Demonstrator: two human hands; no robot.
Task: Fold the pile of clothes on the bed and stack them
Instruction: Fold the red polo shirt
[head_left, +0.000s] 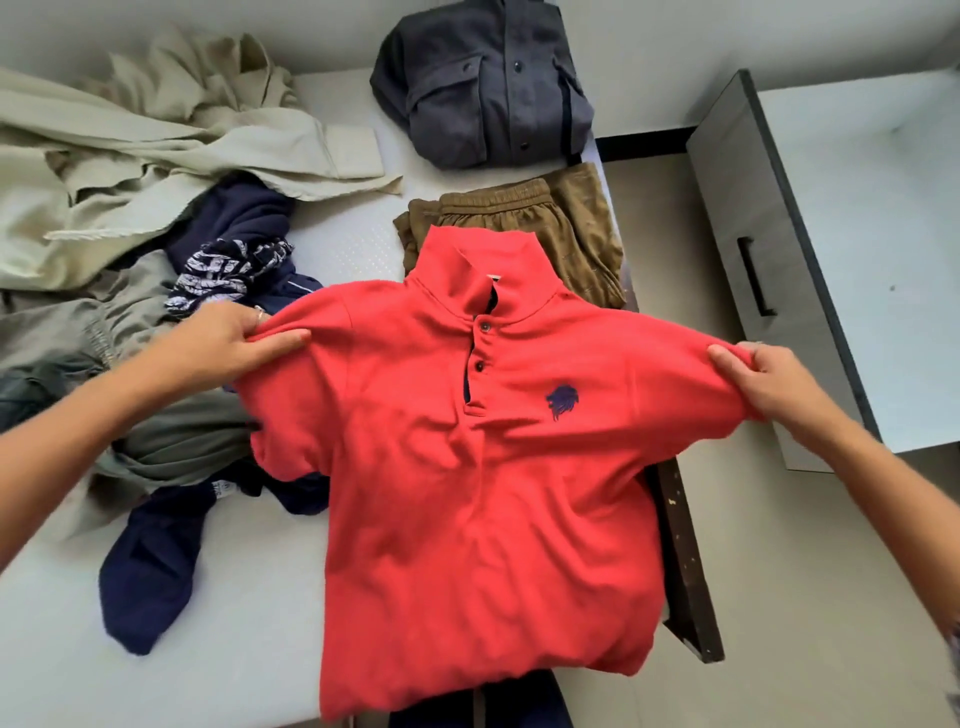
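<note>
A red polo shirt (467, 493) with a dark chest logo hangs spread out in front of me, front side facing me, over the bed's right edge. My left hand (236, 340) pinches its left shoulder and my right hand (763, 379) pinches its right shoulder. On the bed's left lies an unfolded pile: a beige shirt (130, 156), navy garments (156, 561), a patterned piece (223, 270) and a grey-green garment (171, 447). Behind the polo sit folded brown shorts (571, 223) and a folded dark grey shirt (483, 88).
The white mattress (208, 649) shows bare at the front left. A dark wooden bed frame (685, 561) runs along the right edge. A grey cabinet with a handle (753, 275) stands to the right, across a strip of floor.
</note>
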